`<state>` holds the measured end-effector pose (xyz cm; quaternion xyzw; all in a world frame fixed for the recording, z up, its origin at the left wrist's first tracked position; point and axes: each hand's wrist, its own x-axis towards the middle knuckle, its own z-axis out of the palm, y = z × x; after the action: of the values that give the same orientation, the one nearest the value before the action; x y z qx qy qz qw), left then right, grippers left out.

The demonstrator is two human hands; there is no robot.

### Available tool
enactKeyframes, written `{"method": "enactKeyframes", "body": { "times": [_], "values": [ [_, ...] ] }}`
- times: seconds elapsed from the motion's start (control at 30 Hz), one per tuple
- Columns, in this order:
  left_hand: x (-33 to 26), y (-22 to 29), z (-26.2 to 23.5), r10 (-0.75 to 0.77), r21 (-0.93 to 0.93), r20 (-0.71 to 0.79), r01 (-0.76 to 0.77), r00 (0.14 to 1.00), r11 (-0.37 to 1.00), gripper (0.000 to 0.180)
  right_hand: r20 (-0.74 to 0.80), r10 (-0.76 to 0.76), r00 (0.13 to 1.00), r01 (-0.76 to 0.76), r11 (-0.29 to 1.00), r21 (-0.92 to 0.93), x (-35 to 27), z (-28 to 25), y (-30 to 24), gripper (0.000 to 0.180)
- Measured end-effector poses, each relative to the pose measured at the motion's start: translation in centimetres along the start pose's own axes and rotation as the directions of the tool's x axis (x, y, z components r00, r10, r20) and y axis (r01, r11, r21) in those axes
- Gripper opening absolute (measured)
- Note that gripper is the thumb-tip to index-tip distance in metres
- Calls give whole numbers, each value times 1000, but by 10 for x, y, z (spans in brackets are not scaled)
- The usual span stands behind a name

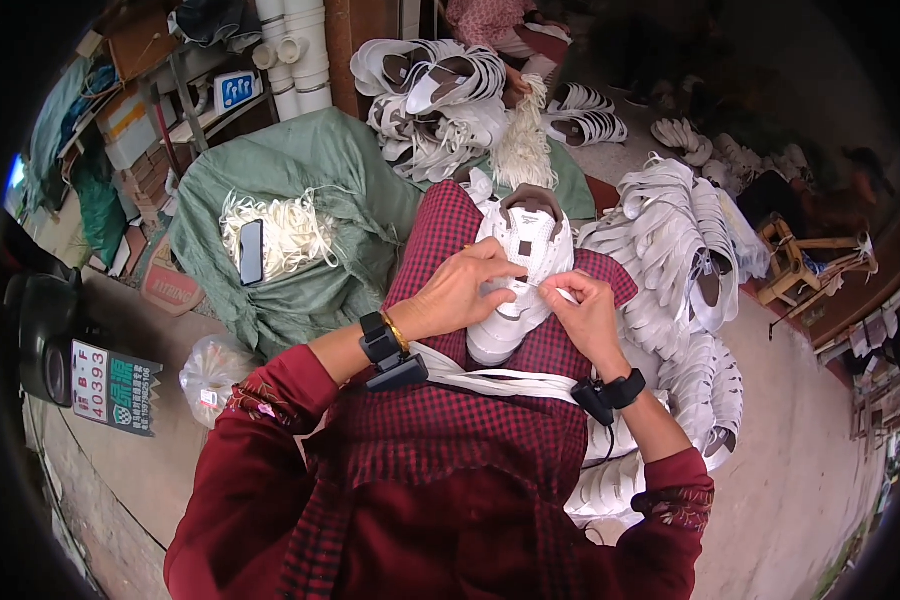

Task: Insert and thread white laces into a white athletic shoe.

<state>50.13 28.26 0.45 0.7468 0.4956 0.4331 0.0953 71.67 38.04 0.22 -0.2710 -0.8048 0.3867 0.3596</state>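
Observation:
A white sneaker (532, 238) with a dark brown lining lies on my checked lap, toe toward me. My left hand (458, 292) grips its left side, thumb and forefinger bent over the front near the eyelets. At the right side of the eyelets, my right hand (585, 308) pinches a white shoelace (567, 295) between thumb and forefinger. The lace is mostly hidden by the fingers. Several more white laces (490, 380) lie in a bundle across my lap, below both wrists.
Stacked white shoes (660, 235) stand close by my right, with another heap (435, 95) ahead. On my left, a green sack (300, 160) bears a tangle of laces (295, 225) and a phone (251, 252). A person (500, 25) sits ahead near hanging laces (523, 140). A wooden stool (800, 262) stands far right.

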Motion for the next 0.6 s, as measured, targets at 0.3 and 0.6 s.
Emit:
{"method": "enactKeyframes", "body": {
  "times": [0.3, 0.6],
  "values": [
    [-3, -3, 0, 61, 137, 45, -66, 997, 988, 36, -32, -4, 999, 0, 994, -107, 4, 5, -5, 12],
    [-5, -4, 2, 59, 101, 18, -61, 998, 993, 35, -41, -154, 987, 147, 980, -135, 3, 9, -11, 13]
  ]
}}
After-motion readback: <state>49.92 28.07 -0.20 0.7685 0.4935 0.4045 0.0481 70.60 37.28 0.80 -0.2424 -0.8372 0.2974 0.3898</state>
